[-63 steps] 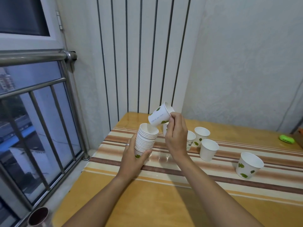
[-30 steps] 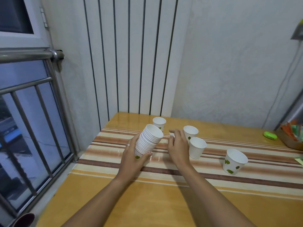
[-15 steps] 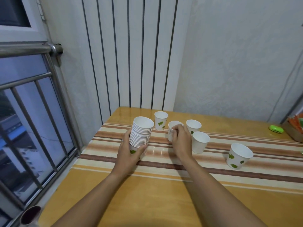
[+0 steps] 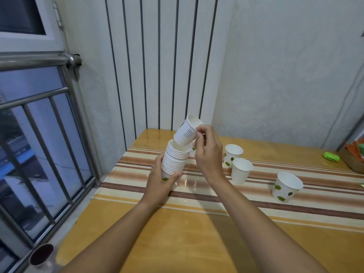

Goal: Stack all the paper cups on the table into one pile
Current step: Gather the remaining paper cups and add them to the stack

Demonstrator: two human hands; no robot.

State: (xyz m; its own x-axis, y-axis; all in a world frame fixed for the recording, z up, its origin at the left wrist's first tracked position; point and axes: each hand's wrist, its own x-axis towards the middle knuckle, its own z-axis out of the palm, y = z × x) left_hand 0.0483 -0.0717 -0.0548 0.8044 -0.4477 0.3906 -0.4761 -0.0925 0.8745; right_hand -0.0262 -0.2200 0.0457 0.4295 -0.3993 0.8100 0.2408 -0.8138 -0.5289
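Note:
My left hand (image 4: pixel 160 180) grips the base of a tall stack of white paper cups (image 4: pixel 175 161) with green leaf prints, held just above the table. My right hand (image 4: pixel 207 152) pinches the rim of a single paper cup (image 4: pixel 187 133), tilted, its bottom at the mouth of the stack's top cup. Three loose cups stand on the striped cloth to the right: one at the back (image 4: pixel 232 157), a plain one (image 4: pixel 241 170) in front of it, one further right (image 4: pixel 286 187). Another cup (image 4: pixel 193 149) peeks out behind my right hand.
The wooden table (image 4: pixel 177 233) has a striped cloth (image 4: pixel 216 196) across its middle. A green object (image 4: pixel 331 156) and a box edge (image 4: pixel 352 160) sit at the far right. A metal window railing (image 4: pixel 49 154) runs along the left; a dark round container (image 4: pixel 41 254) stands below it.
My right hand picked a cup off the table, lifted it and brought it over to the top of the stack. The left hand kept holding the stack.

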